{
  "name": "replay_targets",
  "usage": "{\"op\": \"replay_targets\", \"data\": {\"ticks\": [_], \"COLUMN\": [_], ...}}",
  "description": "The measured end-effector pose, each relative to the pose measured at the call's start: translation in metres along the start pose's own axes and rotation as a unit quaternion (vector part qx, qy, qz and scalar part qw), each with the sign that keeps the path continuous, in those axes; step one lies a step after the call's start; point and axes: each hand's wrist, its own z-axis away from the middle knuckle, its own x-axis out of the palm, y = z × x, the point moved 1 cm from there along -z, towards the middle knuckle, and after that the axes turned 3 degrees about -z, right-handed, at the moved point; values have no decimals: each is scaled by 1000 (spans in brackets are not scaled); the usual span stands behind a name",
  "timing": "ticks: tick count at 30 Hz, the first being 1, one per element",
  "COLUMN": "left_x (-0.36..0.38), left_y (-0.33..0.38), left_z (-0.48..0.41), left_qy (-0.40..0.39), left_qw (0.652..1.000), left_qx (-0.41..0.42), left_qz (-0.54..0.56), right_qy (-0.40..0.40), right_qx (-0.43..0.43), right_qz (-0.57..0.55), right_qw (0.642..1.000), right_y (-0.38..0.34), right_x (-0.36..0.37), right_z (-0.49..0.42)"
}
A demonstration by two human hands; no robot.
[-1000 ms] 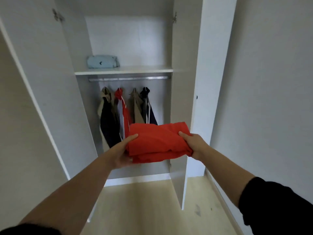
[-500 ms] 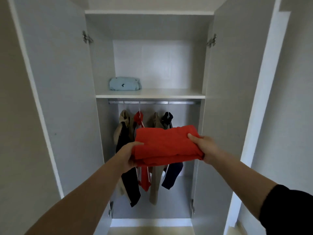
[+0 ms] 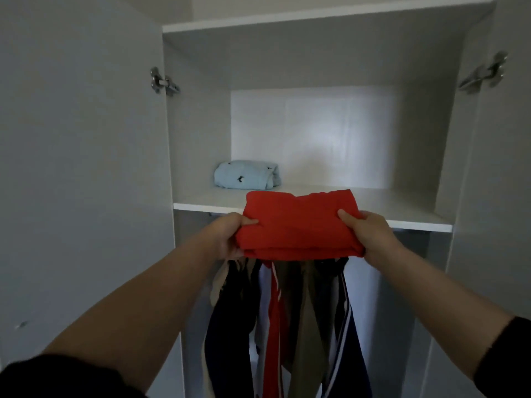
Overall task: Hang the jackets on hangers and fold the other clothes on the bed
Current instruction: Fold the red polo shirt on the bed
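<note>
A folded red garment (image 3: 298, 222) is held level in front of the open wardrobe, its far edge over the front lip of the white shelf (image 3: 402, 214). My left hand (image 3: 230, 238) grips its left side with the thumb on top. My right hand (image 3: 367, 234) grips its right side the same way. A folded light-blue garment (image 3: 247, 174) lies at the back left of that shelf. Several jackets (image 3: 284, 326) hang below the shelf in dark, red and khaki; the rail and hangers are hidden behind the red garment.
The wardrobe's left door (image 3: 80, 168) and right door (image 3: 500, 168) stand open on either side of my arms, with metal hinges (image 3: 162, 81) on them. The shelf's right half is bare. A top panel (image 3: 316, 15) closes the compartment above.
The view has come closer to the wardrobe and tilted up. Both hands have raised the red garment from jacket height to the level of the shelf's front edge.
</note>
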Motion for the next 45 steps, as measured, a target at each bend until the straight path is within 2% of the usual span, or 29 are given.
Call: {"op": "replay_targets", "data": {"ticks": [10,15,16,17,18,19,20,21,22,23,24,25,27,30,32,36,38,40,41,43,45], "left_x": [-110,-159,-166,-173,-179,-184,-185,-184,-181,-177,-174,-173,-178,-183,-182,-185,-191,-196,-197,-200,-199], "left_y": [105,160,170,177,181,182,177,169,157,146,135,127,125,128,128,135,138,133,129,124,123], "left_z": [-174,-257,-274,-292,-311,-328,-343,-357,-371,-384,-396,-407,-420,-427,-430,-435,-436,-435,-435,-437,-439], "left_qy": [45,142,170,201,241,284,300,285,232,159,103,67,61,80,113,202,184,96,63,48,49], "left_qw": [991,956,937,897,825,722,646,618,618,621,621,604,571,519,512,521,553,614,630,627,614], "left_qx": [-16,-26,-15,3,30,67,97,110,112,104,89,81,79,65,86,226,276,244,214,172,147], "left_qz": [-126,-256,-304,-393,-511,-627,-696,-724,-743,-760,-772,-790,-815,-849,-847,-798,-765,-744,-744,-758,-774], "right_qy": [-36,-57,-63,-71,-78,-81,-87,-90,-93,-111,-142,-171,-201,-222,-217,-237,-251,-257,-256,-255,-260], "right_qx": [-6,37,35,33,26,7,-28,-68,-109,-140,-157,-172,-196,-182,-180,-214,-228,-238,-234,-220,-214], "right_qz": [22,-9,-8,2,26,89,204,332,435,488,508,513,526,595,614,582,568,562,557,543,561], "right_qw": [999,998,997,997,996,993,975,936,889,854,835,823,803,751,738,748,750,749,755,769,756], "right_y": [6,8,10,11,15,21,30,38,45,50,53,54,56,71,84,92,91,90,89,89,89], "right_x": [121,197,211,224,236,245,253,260,267,275,283,291,305,315,319,328,331,332,331,329,327], "right_z": [-180,-268,-285,-300,-314,-327,-339,-349,-358,-364,-370,-376,-389,-399,-398,-387,-381,-377,-375,-374,-376]}}
